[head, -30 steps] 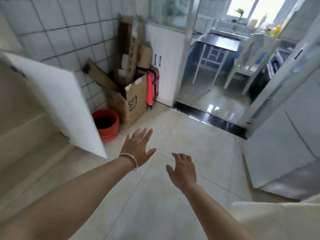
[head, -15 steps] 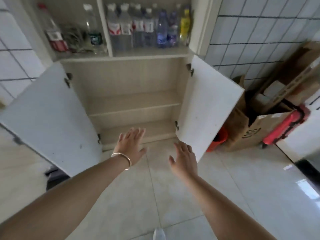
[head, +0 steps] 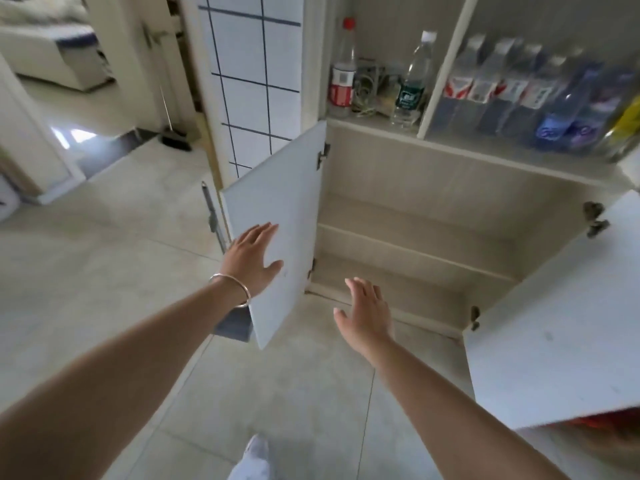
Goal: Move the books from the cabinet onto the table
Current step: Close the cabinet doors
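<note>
**Cabinet found bare of books**

Head view: tiled floor point(head: 104, 271) before the cabinet point(head: 433, 216), both shelves bare. Left hand point(head: 254, 261) spread on left door point(head: 280, 220); right hand point(head: 367, 311) open, empty. Books, table unseen. Judged: unloading done; shut doors next.

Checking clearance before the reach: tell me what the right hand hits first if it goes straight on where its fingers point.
The right hand points up and forward into the open lower cabinet. Nothing shows in its path, so it would likely first meet the bare lower shelf, though depth is unclear.
</note>
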